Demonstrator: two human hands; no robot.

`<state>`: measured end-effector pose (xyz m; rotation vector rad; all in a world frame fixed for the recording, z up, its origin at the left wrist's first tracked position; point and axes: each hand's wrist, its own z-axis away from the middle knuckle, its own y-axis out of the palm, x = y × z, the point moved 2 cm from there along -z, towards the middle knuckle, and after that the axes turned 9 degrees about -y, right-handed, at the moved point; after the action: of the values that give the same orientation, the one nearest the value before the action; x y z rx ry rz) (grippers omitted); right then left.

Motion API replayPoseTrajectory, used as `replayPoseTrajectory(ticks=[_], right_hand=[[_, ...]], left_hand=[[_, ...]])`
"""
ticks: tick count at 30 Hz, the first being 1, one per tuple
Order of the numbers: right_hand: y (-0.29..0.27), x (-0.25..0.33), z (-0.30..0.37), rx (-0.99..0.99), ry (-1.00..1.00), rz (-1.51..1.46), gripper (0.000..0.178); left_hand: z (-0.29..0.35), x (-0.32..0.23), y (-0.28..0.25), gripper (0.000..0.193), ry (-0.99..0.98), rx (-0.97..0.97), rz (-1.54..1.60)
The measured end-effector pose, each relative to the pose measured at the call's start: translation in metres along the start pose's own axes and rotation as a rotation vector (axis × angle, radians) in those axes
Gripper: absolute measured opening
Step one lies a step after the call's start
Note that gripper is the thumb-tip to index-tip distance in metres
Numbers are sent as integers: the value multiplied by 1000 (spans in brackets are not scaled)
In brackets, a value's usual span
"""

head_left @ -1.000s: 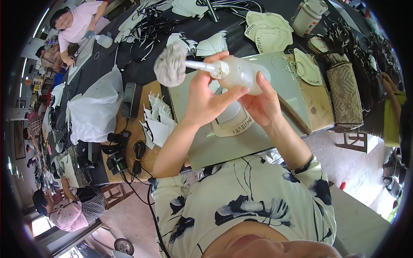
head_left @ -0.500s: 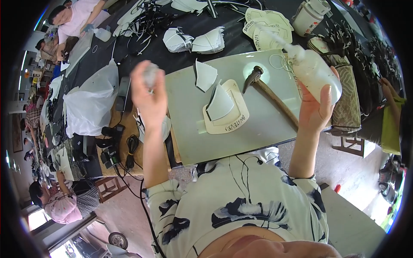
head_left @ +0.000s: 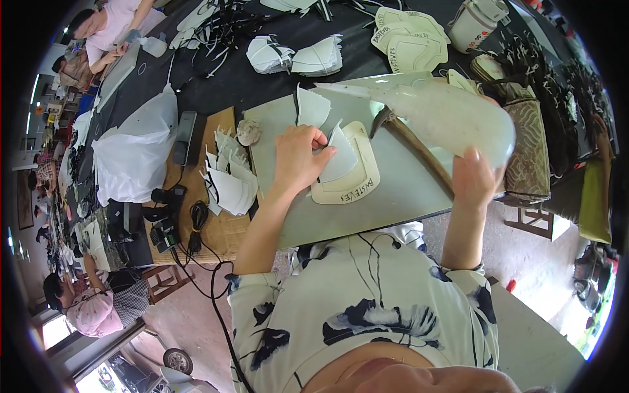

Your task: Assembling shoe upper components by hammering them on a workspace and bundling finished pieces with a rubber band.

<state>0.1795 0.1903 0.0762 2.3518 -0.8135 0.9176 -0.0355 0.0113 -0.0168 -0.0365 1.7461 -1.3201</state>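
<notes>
My right hand [head_left: 475, 180] grips a translucent white squeeze bottle [head_left: 452, 121], tipped sideways so that its long nozzle points left. Over the grey board, my left hand [head_left: 300, 154] pinches the dark-edged side of a white curved cut piece [head_left: 342, 157]. That piece lies on a cream pattern card [head_left: 364, 160] with handwriting along its edge. Just beyond my left fingers is a second white cut piece [head_left: 312, 108]. Partly under the bottle rests a hammer [head_left: 422, 154] with a wooden handle. A pale crumpled lump [head_left: 248, 131] sits at the board's left edge.
Left of the board are stacked white pieces [head_left: 232, 187], a black cable bundle [head_left: 198, 226] and a white plastic bag [head_left: 137, 150]. Beyond it lie bundled white pieces [head_left: 317, 57], pattern cards [head_left: 413, 42] and a white cup [head_left: 473, 26]. Other people work at the left.
My left hand has set the pale lump down at the board's left edge and moved right onto the white piece. The bottle has tilted over, its nozzle swinging left and down.
</notes>
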Motion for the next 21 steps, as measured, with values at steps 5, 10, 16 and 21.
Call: replayPoseTrajectory(ticks=[5, 10, 16, 21], right_hand=[[-4, -16, 11, -283, 288, -300, 59], [-14, -39, -7, -377, 414, -350, 49], [-13, -14, -24, -235, 233, -100, 64], [3, -1, -45, -169, 21, 3, 57]], left_hand=[[0, -2, -9, 15, -46, 71, 405], [1, -9, -28, 9, -58, -28, 755], [0, -15, -34, 28, -199, 46, 1031], [-7, -25, -38, 23, -134, -78, 957]])
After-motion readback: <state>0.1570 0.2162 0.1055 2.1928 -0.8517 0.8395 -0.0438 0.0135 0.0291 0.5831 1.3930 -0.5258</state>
